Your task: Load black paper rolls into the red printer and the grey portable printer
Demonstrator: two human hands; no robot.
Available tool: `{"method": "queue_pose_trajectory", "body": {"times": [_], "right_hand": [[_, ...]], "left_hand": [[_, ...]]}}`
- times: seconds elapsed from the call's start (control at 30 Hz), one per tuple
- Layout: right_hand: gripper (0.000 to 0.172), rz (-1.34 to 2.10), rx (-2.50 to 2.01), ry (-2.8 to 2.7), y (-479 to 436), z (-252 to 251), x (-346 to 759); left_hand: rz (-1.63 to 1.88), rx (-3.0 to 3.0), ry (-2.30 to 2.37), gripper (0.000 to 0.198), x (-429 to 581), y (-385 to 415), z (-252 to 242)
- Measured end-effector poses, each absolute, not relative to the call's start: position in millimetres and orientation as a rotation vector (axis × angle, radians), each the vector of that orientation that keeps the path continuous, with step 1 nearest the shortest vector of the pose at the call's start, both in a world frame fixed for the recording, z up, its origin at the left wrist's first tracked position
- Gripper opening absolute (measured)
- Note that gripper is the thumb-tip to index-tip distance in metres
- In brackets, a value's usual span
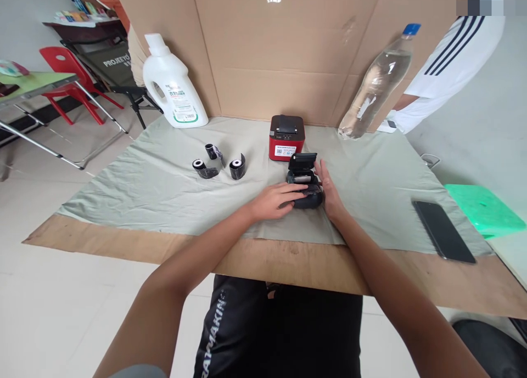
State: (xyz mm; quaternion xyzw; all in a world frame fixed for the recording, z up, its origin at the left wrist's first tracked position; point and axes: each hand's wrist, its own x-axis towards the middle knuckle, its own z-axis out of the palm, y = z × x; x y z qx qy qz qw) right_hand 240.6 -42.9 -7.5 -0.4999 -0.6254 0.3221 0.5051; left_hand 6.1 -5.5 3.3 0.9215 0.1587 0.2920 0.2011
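Observation:
A small black printer (303, 181) sits on the grey cloth (156, 191) with its lid standing open. My left hand (274, 201) lies over its front left side, fingers curled on the body. On the printer's right side rests my right hand (328, 190), its fingers stretched along the casing. Just behind stands a red and black printer (286, 137), lid shut. Three paper rolls in black wrap (218, 164) lie to the left, apart from both hands.
A white detergent jug (173, 85) and a clear plastic bottle (377, 83) lean at the cardboard backdrop (284, 49). A black phone (443, 230) lies at the right. A green stool (483, 209) and another person's sleeve (457, 60) are beyond the table's right edge.

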Motion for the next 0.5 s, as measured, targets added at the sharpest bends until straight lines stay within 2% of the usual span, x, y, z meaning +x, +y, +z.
{"method": "queue_pose_trajectory", "body": {"times": [0.07,0.13,0.33,0.5], "right_hand": [[0.081,0.723,-1.237,-1.544,-44.2,-9.2,239.4],[0.072,0.613,-1.283,-1.553,-45.6,-7.9,238.5],[0.031,0.33,-1.613,-1.79,-18.2,27.4,249.9],[0.029,0.396,-1.958,-2.22,26.9,69.5,252.5]], "left_hand": [[0.852,2.656,0.401,0.041,6.2,-4.8,1.5],[0.904,2.707,0.361,0.039,5.8,-3.6,-0.4],[1.037,2.759,0.286,0.028,5.0,-2.7,-0.4],[1.077,2.725,0.267,0.026,4.9,-3.4,1.2]]}}
